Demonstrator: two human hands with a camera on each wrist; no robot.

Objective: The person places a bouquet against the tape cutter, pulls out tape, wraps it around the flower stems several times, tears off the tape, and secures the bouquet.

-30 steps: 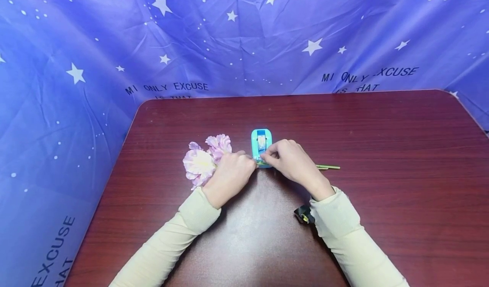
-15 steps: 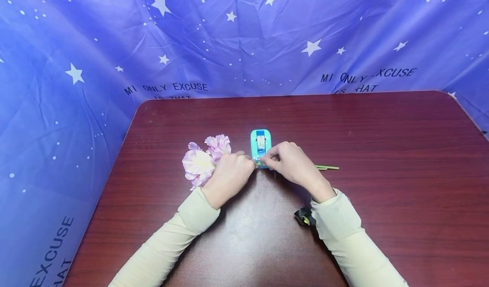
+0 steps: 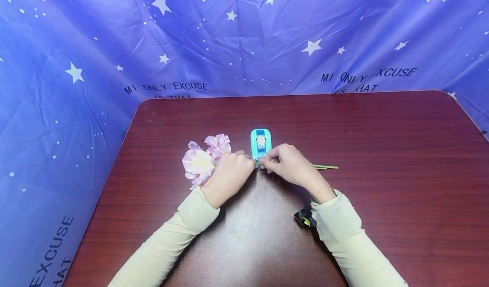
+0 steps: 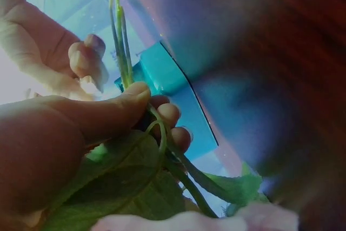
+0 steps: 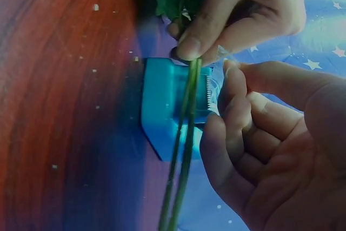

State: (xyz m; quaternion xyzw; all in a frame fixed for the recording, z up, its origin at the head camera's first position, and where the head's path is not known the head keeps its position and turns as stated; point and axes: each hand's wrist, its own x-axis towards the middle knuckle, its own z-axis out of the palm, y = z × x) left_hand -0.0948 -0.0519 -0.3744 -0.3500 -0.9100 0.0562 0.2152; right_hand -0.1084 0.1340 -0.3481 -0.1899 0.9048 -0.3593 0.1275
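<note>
My left hand (image 3: 229,174) grips the green stems (image 5: 186,128) of the artificial flowers (image 3: 198,164), thumb and fingers pinching them just below the leaves (image 4: 130,182). The pink-and-white blooms lie to the left of that hand, and the bare stem ends stick out to the right beyond my right wrist. Just behind the stems stands a turquoise tape dispenser (image 3: 261,140), its toothed cutter facing the hands. My right hand (image 3: 292,164) pinches a small strip of clear tape (image 5: 221,52) between thumb and forefinger, close to the left fingertips. How far the tape reaches is hard to see.
A small black object with a yellow patch (image 3: 303,217) lies on the dark red wooden table (image 3: 401,172) beside my right cuff. A blue star-printed cloth (image 3: 237,36) hangs behind the table and along its left side.
My right hand has shifted slightly toward me, away from the dispenser, still pinching. The left hand keeps its hold on the stems, and the flowers and dispenser stay where they were.
</note>
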